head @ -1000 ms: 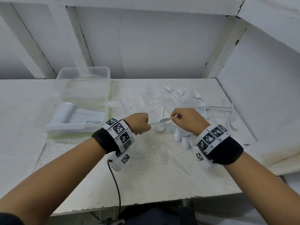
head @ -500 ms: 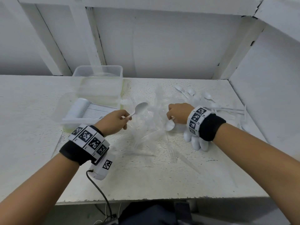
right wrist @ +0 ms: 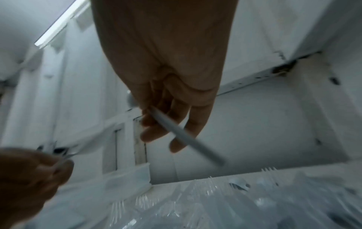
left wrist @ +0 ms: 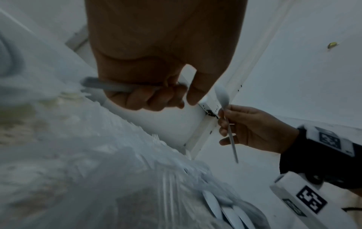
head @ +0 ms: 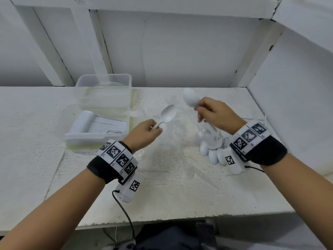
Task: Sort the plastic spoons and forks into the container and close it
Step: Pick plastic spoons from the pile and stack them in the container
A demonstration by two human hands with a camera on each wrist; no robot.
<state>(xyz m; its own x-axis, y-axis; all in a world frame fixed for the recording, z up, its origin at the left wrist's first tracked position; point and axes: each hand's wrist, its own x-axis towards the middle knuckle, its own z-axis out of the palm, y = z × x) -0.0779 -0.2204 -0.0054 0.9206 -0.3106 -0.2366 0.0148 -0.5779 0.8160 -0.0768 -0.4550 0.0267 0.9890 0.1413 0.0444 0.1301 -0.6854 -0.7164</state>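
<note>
While L hand [head: 144,131] fingers curl round one spoon [head: 168,114], R hand [head: 219,114] fingers pinch another spoon [head: 191,99].

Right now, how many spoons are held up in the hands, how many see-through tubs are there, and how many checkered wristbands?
Spoons held up: 2, left spoon in the left hand, right spoon in the right hand
Clear tubs: 2, back tub, front tub
Checkered wristbands: 2, left wristband, right wristband
Total: 6

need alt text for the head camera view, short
Each hand holds a white plastic spoon above a white table: left hand, right hand. A clear container with stacked spoons sits at left; loose spoons lie at right.
</note>
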